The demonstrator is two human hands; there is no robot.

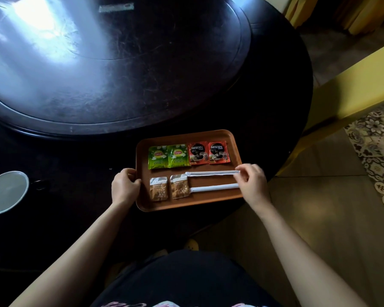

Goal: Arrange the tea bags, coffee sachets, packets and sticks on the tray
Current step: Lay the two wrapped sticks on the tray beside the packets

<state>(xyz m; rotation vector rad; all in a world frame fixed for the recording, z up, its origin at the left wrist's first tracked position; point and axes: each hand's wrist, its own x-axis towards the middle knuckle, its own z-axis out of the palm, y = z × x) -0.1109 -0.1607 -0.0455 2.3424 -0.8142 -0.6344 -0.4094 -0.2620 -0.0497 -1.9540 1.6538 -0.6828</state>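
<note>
A dark round table (pixel 264 103) fills most of the view, with a raised turning disc (pixel 120 85) in its middle that catches a bright glare. Patterned floor tiles (pixel 377 138) and a yellow chair (pixel 350 89) lie off the table's right side. A white cup (pixel 6 191) stands near the table's left edge.

A brown tray (pixel 186 206) sits at the table's near edge. Along the tray's far edge runs a row of four: two green tea bags (pixel 167 156) side by side at the left, their edges touching or slightly overlapping, and two red coffee sachets (pixel 208 152) beside them at the right. Near the tray's front left corner lie two small brown packets (pixel 168 189), a little apart from each other. To their right two long white sticks (pixel 211 180) lie roughly parallel, one behind the other, reaching toward the tray's right edge.

The left hand (pixel 125 186) is clenched around the tray's left rim, fingers curled over it. The right hand (pixel 251 181) rests at the tray's right edge, with thumb and fingertips pinching the right end of the farther stick; the nearer stick's end lies just under the palm, and whether it is touched cannot be told.
</note>
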